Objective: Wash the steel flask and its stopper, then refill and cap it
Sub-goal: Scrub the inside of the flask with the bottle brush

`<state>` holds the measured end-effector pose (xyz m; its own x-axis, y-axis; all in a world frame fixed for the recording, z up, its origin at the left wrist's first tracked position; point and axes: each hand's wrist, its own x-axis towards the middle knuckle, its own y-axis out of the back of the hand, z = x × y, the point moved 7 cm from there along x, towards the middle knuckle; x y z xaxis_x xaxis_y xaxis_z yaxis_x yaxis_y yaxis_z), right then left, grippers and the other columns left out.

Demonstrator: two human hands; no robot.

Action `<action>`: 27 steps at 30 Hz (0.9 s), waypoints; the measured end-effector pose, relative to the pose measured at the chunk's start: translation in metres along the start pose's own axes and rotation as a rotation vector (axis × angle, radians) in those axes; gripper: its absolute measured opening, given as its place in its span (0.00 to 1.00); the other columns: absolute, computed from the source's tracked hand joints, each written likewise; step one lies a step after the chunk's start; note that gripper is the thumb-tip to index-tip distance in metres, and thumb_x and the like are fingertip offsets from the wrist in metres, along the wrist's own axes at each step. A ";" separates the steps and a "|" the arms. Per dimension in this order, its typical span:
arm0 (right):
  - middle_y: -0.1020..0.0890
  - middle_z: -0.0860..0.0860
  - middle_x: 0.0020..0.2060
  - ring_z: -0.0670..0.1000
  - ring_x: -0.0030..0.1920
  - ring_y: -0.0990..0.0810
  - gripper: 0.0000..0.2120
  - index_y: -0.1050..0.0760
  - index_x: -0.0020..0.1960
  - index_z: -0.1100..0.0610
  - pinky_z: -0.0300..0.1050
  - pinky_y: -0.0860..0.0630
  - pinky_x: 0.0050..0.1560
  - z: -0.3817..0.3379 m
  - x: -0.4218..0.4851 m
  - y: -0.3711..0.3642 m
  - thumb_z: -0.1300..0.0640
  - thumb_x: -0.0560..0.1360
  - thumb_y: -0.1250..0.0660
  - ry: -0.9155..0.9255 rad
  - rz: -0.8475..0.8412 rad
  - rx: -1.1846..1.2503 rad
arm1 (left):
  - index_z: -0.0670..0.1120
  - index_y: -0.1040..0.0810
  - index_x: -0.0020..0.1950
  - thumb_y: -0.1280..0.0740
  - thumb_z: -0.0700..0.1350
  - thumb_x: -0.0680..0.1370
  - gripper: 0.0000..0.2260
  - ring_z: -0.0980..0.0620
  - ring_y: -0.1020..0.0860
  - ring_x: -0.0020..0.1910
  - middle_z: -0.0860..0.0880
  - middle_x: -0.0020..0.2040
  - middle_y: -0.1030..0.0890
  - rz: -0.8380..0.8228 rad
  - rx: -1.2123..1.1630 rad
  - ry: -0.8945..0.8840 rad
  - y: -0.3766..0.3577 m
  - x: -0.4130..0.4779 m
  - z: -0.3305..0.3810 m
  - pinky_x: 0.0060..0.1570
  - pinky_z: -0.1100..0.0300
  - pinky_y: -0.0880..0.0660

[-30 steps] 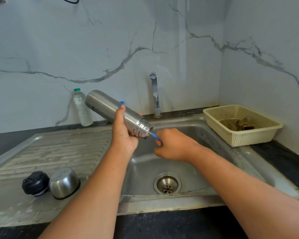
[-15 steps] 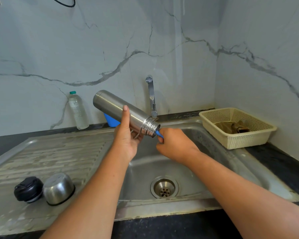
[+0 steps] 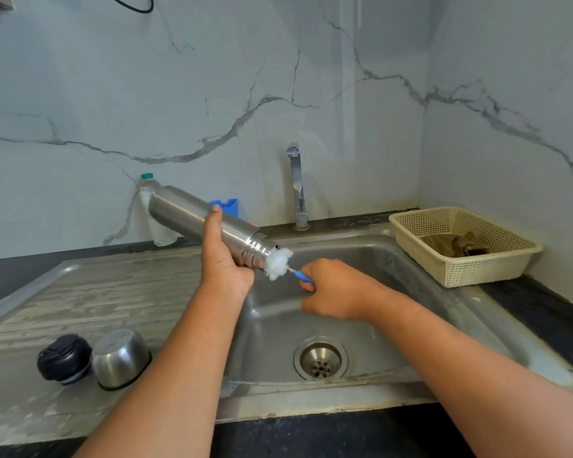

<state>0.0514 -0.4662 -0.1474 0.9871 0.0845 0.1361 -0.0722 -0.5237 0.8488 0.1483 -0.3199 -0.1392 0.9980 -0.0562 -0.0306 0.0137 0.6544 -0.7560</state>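
My left hand [image 3: 224, 259] grips the steel flask [image 3: 192, 216], held tilted over the sink with its mouth pointing down to the right. A bottle brush [image 3: 279, 263] with white bristles sticks out of the mouth; its blue handle is gripped by my right hand [image 3: 333, 287] just to the right of the flask. On the drainboard at the lower left sit the black stopper [image 3: 64, 358] and the steel cup lid [image 3: 121, 357], upside down, side by side.
The sink basin [image 3: 371, 259] has a drain [image 3: 321, 361] below my hands. A tap [image 3: 297, 186] stands at the back wall. A clear plastic bottle [image 3: 156, 226] and a blue object [image 3: 227, 206] are behind the flask. A cream basket [image 3: 457, 276] with a cloth sits at the right.
My right hand has pulled the brush outward, so the white bristles now show at the flask's mouth. The flask stayed tilted in my left hand.
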 end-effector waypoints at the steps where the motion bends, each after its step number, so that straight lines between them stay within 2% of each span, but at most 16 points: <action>1: 0.34 0.50 0.30 0.50 0.30 0.38 0.15 0.39 0.35 0.54 0.44 0.41 0.32 0.000 -0.001 0.000 0.64 0.71 0.33 0.008 -0.004 0.000 | 0.46 0.22 0.55 0.26 0.56 0.76 0.17 0.49 0.18 0.34 0.47 0.33 0.17 -0.008 -0.022 -0.003 0.000 0.000 0.003 0.36 0.57 0.19; 3: 0.35 0.50 0.29 0.50 0.30 0.38 0.16 0.39 0.35 0.54 0.43 0.40 0.32 -0.003 0.001 -0.005 0.64 0.71 0.32 0.016 -0.013 0.024 | 0.44 0.22 0.55 0.28 0.57 0.77 0.17 0.49 0.19 0.33 0.46 0.34 0.18 -0.033 0.033 0.005 -0.001 -0.003 -0.005 0.35 0.58 0.20; 6: 0.34 0.50 0.29 0.50 0.30 0.35 0.17 0.39 0.34 0.53 0.44 0.37 0.32 -0.006 0.006 -0.008 0.65 0.70 0.32 0.001 -0.002 0.091 | 0.43 0.22 0.60 0.27 0.58 0.76 0.22 0.49 0.18 0.35 0.44 0.40 0.17 -0.071 0.156 0.054 -0.008 -0.009 -0.030 0.37 0.56 0.20; 10: 0.36 0.50 0.28 0.50 0.30 0.38 0.17 0.40 0.35 0.53 0.44 0.39 0.32 0.007 -0.001 0.002 0.65 0.70 0.32 0.001 -0.019 0.134 | 0.45 0.22 0.57 0.27 0.55 0.77 0.16 0.48 0.17 0.37 0.45 0.37 0.16 -0.063 0.056 -0.007 -0.013 -0.002 -0.011 0.41 0.54 0.19; 12: 0.37 0.49 0.28 0.50 0.30 0.39 0.17 0.40 0.34 0.53 0.44 0.40 0.31 0.004 -0.002 0.001 0.64 0.70 0.32 0.014 -0.034 0.139 | 0.45 0.22 0.58 0.27 0.56 0.77 0.17 0.48 0.17 0.38 0.46 0.38 0.17 -0.062 0.008 -0.035 -0.011 0.000 -0.004 0.42 0.54 0.18; 16: 0.35 0.49 0.28 0.49 0.29 0.35 0.17 0.38 0.34 0.53 0.43 0.37 0.31 -0.010 0.007 -0.007 0.65 0.70 0.31 0.014 -0.022 0.188 | 0.45 0.22 0.54 0.29 0.57 0.78 0.16 0.50 0.18 0.35 0.47 0.34 0.16 -0.077 0.142 0.027 -0.013 -0.014 -0.023 0.43 0.55 0.20; 20: 0.37 0.50 0.29 0.49 0.30 0.38 0.15 0.38 0.37 0.54 0.43 0.40 0.31 0.001 -0.003 0.003 0.64 0.70 0.31 0.028 -0.032 0.187 | 0.45 0.22 0.56 0.28 0.56 0.77 0.16 0.49 0.18 0.39 0.46 0.41 0.18 -0.085 0.023 -0.035 -0.013 -0.006 0.001 0.40 0.55 0.19; 22: 0.36 0.50 0.29 0.49 0.31 0.38 0.15 0.38 0.36 0.54 0.43 0.40 0.31 0.000 -0.005 0.002 0.64 0.70 0.31 0.037 -0.040 0.150 | 0.45 0.22 0.55 0.28 0.56 0.77 0.16 0.49 0.18 0.39 0.46 0.41 0.18 -0.092 0.002 -0.046 -0.010 -0.001 0.001 0.39 0.56 0.19; 25: 0.34 0.50 0.29 0.50 0.30 0.35 0.15 0.38 0.35 0.54 0.44 0.37 0.32 -0.009 0.001 -0.004 0.65 0.70 0.32 0.033 -0.007 0.133 | 0.44 0.21 0.52 0.29 0.57 0.79 0.17 0.48 0.18 0.38 0.45 0.37 0.17 -0.109 0.124 0.022 -0.013 -0.012 -0.022 0.45 0.53 0.19; 27: 0.32 0.50 0.30 0.50 0.30 0.34 0.14 0.36 0.35 0.54 0.44 0.36 0.32 -0.006 0.004 -0.001 0.64 0.70 0.32 0.009 0.040 0.139 | 0.44 0.22 0.55 0.29 0.58 0.79 0.17 0.48 0.17 0.40 0.45 0.38 0.16 -0.123 0.154 0.045 -0.018 -0.016 -0.028 0.49 0.51 0.19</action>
<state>0.0548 -0.4602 -0.1445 0.9825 0.0681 0.1734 -0.0904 -0.6394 0.7635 0.1303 -0.3516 -0.1435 0.9845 -0.1739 0.0245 0.1482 0.7481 -0.6468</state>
